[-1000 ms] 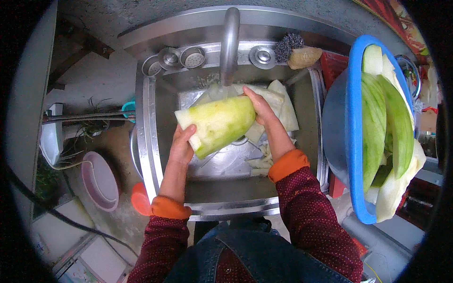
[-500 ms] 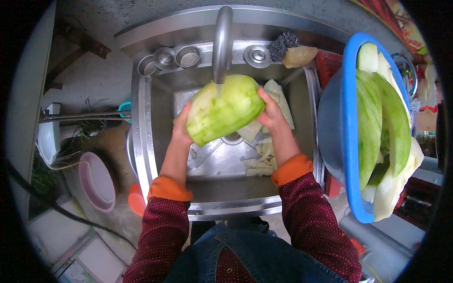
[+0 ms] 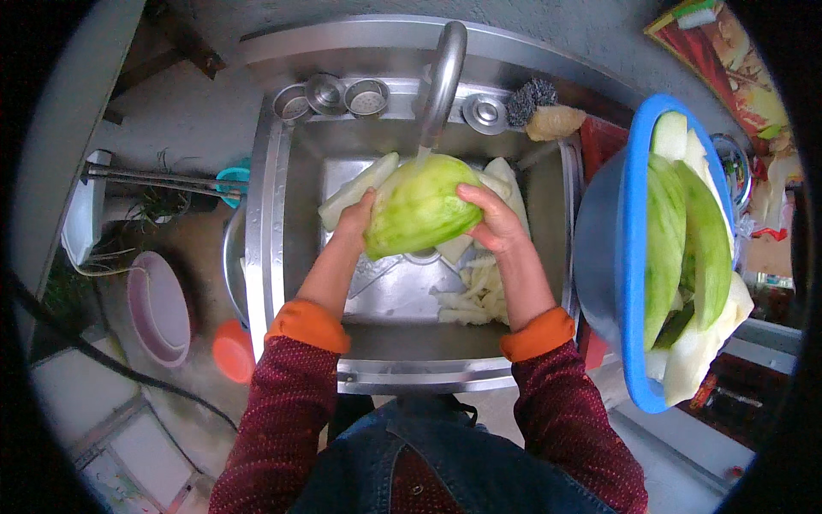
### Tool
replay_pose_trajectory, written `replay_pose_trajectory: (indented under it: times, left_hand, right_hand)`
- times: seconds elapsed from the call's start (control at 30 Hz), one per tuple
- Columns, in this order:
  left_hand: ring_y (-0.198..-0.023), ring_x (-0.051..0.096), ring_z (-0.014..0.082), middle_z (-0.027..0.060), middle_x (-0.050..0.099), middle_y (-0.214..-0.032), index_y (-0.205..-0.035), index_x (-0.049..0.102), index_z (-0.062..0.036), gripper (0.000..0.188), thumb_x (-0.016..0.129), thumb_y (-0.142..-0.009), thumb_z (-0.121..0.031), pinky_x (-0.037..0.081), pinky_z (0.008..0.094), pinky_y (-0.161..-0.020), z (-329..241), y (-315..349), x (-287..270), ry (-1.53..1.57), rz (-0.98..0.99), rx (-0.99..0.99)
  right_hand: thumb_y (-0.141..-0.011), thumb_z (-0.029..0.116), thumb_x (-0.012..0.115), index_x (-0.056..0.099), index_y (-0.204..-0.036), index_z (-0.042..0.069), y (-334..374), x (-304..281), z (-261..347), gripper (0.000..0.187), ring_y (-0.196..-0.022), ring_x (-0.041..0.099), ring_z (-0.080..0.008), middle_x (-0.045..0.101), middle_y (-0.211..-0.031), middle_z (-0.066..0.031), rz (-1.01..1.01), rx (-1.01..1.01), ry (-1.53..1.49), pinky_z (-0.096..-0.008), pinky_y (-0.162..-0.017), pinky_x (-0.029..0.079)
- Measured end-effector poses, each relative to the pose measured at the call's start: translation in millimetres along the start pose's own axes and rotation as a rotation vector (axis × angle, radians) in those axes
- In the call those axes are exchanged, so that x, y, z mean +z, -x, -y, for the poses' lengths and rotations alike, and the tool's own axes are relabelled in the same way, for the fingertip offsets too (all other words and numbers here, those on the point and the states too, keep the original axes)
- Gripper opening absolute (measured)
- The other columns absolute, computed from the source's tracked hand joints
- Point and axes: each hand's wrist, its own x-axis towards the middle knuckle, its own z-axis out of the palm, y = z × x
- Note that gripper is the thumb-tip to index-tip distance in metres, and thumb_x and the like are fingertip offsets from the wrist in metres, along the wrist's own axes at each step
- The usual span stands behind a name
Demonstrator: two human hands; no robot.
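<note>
A large peeled melon (image 3: pixel 419 206), pale green with darker streaks, is held up over the sink (image 3: pixel 334 338) between my two hands. Its upper end is right below the mouth of the curved faucet (image 3: pixel 443 77), where a short stream of water meets it. My left hand (image 3: pixel 355 218) grips the melon's left side, mostly by the palm and thumb. At the right side my right hand (image 3: pixel 495 218) presses with its thumb on top. A pale melon slab (image 3: pixel 355 188) lies in the basin behind my left hand. White scraps (image 3: pixel 475 295) are heaped on the basin floor near my right wrist.
A blue tub (image 3: pixel 634 257) full of green and white melon slices stands right of the sink. Along the sink's back ledge sit strainer cups (image 3: pixel 366 98), a drain plug (image 3: pixel 485 113), a dark scrubber (image 3: pixel 531 101) and a tan sponge (image 3: pixel 555 123). A pink basin (image 3: pixel 160 308) is at left.
The melon has turned in my hands and tilted, showing a rounder, shorter outline. A pale slab at the left of the basin now shows. The whole view has shifted slightly.
</note>
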Motion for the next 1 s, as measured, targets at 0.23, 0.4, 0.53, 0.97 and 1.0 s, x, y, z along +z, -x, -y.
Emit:
replay_pose_trajectory:
  times: [0.23, 0.4, 0.53, 0.97, 1.0]
  left_hand:
    - [-0.098, 0.059, 0.0213, 0.0064, 0.058, -0.112, -0.12, 0.05, -0.0086, 0.046, 0.048, -0.09, -0.044, 0.051, 0.038, -0.081, 27, -11, 9, 0.381, 0.245, -0.099]
    - [-0.1, 0.058, 0.0198, 0.0049, 0.058, -0.113, -0.12, 0.048, -0.0127, 0.044, 0.045, -0.091, -0.044, 0.052, 0.0367, -0.081, 28, 5, 17, 0.484, 0.463, -0.093]
    - [-0.102, 0.057, 0.0216, 0.0066, 0.056, -0.115, -0.123, 0.046, -0.0123, 0.042, 0.04, -0.093, -0.041, 0.05, 0.0376, -0.084, 11, 38, 25, 0.567, 0.511, -0.042]
    - [-0.099, 0.058, 0.0225, 0.0103, 0.057, -0.112, -0.116, 0.05, -0.0054, 0.04, 0.043, -0.093, -0.037, 0.047, 0.0345, -0.088, -36, 91, -64, 0.801, 0.574, 0.313]
    - [-0.097, 0.058, 0.0208, 0.0097, 0.058, -0.111, -0.117, 0.05, -0.0052, 0.037, 0.045, -0.092, -0.032, 0.046, 0.0322, -0.087, -47, 95, -84, 0.746, 0.529, 0.335]
  right_hand:
    - [-0.074, 0.026, 0.072, 0.051, -0.118, 0.005, -21, 59, 21, 0.053, -0.098, 0.058, -0.0192, 0.059, -0.107, -0.0073, -0.14, 0.025, 0.291, -0.0369, -0.083, 0.048]
    - [-0.068, 0.023, 0.076, 0.052, -0.118, 0.003, -22, 84, 18, 0.058, -0.097, 0.058, -0.0202, 0.059, -0.106, -0.009, -0.225, -0.013, 0.522, -0.0354, -0.082, 0.047]
    - [-0.067, 0.02, 0.077, 0.054, -0.117, 0.002, -11, 106, 18, 0.057, -0.098, 0.057, -0.0177, 0.059, -0.107, -0.009, -0.147, -0.063, 0.668, -0.0311, -0.084, 0.045]
    - [-0.061, 0.022, 0.078, 0.06, -0.106, 0.004, 21, 262, -2, 0.052, -0.095, 0.056, -0.0161, 0.06, -0.101, -0.0078, 0.288, -0.381, 1.414, -0.029, -0.086, 0.043]
    - [-0.061, 0.022, 0.078, 0.06, -0.106, 0.004, 18, 278, -5, 0.051, -0.096, 0.056, -0.0163, 0.059, -0.102, -0.0079, 0.331, -0.332, 1.396, -0.029, -0.087, 0.043]
